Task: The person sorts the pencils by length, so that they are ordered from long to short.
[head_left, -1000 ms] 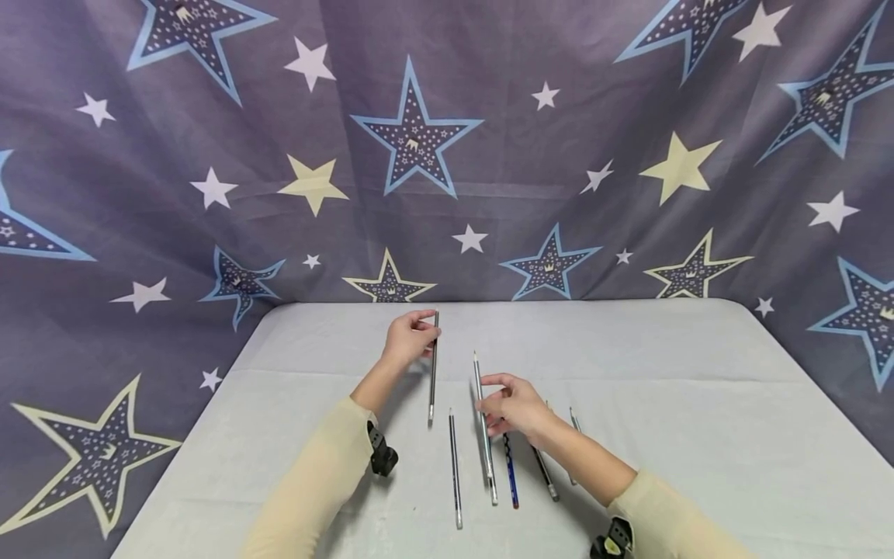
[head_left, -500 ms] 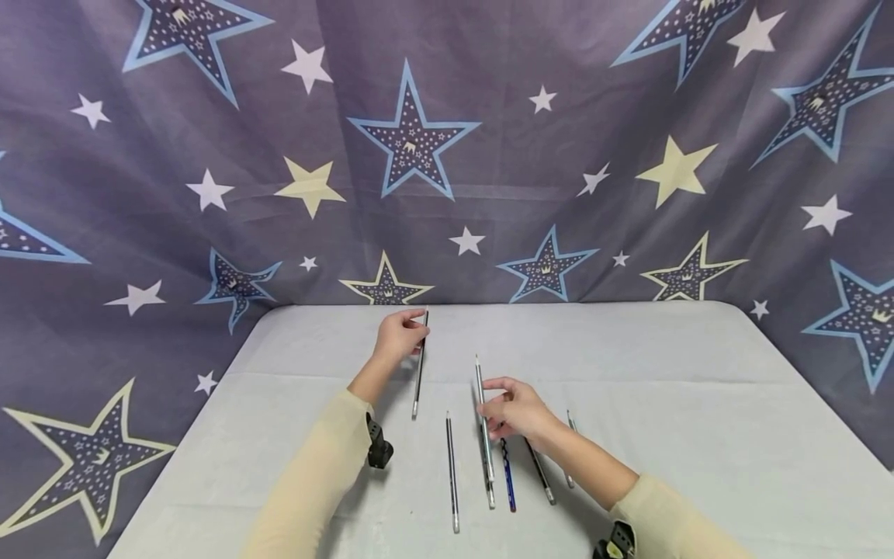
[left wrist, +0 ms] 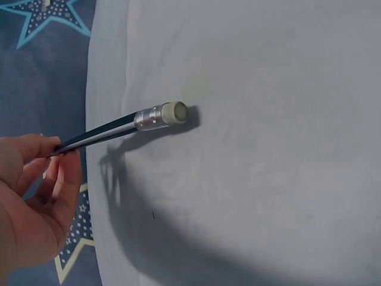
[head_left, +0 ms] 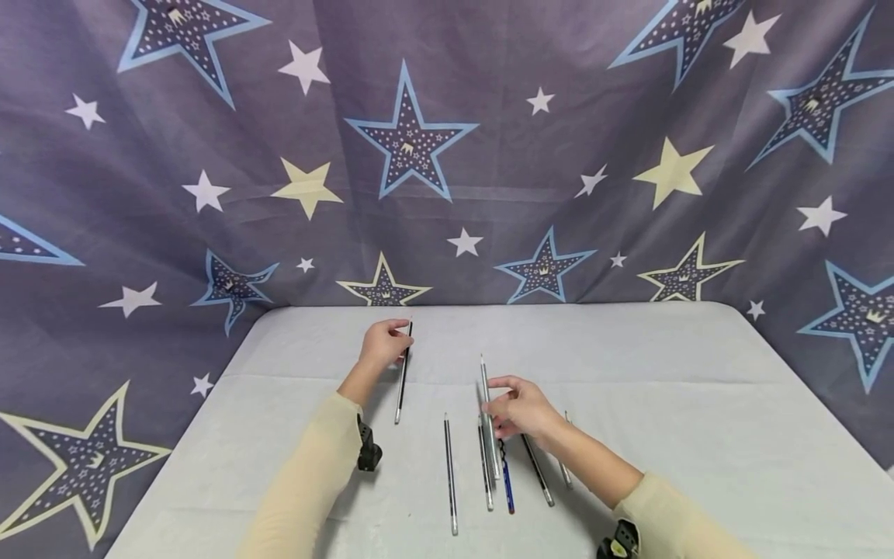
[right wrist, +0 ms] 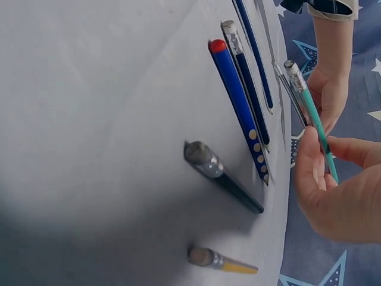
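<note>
My left hand [head_left: 384, 343] pinches a dark pencil [head_left: 403, 380] near its upper end, over the far left part of the table. In the left wrist view its pale eraser [left wrist: 174, 112] in a metal band points away from the fingers. Thumb and fingers of my right hand [head_left: 524, 410] pinch a teal pencil [right wrist: 315, 113], which looks silvery in the head view and has its eraser end toward me. Below that hand lie a blue pencil with a red end [right wrist: 235, 92] and a dark blue pencil with an eraser [right wrist: 250, 89].
A dark pencil [head_left: 450, 477] lies apart on the left of the row. Right of the blue one lie a dark green pencil [right wrist: 235, 189] and a yellow pencil [right wrist: 235, 266]. The white-covered table [head_left: 663, 427] ends at a star-patterned cloth [head_left: 489, 171].
My left hand has carried the dark pencil to the left. My right hand stays nearly in place, the lower end of its pencil swinging slightly right.
</note>
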Tool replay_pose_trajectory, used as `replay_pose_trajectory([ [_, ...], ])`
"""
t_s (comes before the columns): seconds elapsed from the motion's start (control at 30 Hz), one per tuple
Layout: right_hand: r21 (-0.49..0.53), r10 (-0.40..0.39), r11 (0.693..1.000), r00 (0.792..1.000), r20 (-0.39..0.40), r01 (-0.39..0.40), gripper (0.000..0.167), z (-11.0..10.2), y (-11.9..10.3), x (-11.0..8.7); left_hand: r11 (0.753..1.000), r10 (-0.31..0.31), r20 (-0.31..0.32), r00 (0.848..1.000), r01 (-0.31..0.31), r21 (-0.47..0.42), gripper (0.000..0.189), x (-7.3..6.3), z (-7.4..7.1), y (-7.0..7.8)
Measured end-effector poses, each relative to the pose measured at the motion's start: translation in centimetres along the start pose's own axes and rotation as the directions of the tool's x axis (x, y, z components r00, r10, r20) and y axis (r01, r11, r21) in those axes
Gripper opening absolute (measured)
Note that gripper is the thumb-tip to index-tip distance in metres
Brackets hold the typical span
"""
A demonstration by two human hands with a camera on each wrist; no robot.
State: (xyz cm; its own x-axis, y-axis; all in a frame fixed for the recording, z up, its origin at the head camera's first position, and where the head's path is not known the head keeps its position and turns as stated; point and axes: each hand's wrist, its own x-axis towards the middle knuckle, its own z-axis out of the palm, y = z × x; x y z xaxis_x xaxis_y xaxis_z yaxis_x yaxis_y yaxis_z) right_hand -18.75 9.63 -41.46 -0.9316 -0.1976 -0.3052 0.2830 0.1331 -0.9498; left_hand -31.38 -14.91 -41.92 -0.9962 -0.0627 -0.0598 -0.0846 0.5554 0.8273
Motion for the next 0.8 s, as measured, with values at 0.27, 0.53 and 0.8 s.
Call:
replay_pose_trajectory([
  [0.27, -0.007, 0.013, 1.000, 1.000, -0.017, -0.013, 0.047, 0.0, 0.0, 0.2, 0.997, -0.030, 0.023, 0.999, 0.029, 0.072, 0.042, 0.1, -0.7, -1.1],
  [0.53, -0.003, 0.015, 1.000, 1.000, -0.024, -0.015, 0.047, -0.1, -0.3, 0.2, 0.994, -0.026, 0.015, 1.000, 0.024, 0.109, 0.038, -0.4, -0.8, -1.9],
  [0.8, -0.028, 0.014, 0.999, 0.999, -0.043, -0.015, 0.045, 0.1, -0.6, 0.3, 0.990, -0.026, 0.005, 1.000, 0.025, 0.137, 0.033, -0.4, -0.2, -2.8],
])
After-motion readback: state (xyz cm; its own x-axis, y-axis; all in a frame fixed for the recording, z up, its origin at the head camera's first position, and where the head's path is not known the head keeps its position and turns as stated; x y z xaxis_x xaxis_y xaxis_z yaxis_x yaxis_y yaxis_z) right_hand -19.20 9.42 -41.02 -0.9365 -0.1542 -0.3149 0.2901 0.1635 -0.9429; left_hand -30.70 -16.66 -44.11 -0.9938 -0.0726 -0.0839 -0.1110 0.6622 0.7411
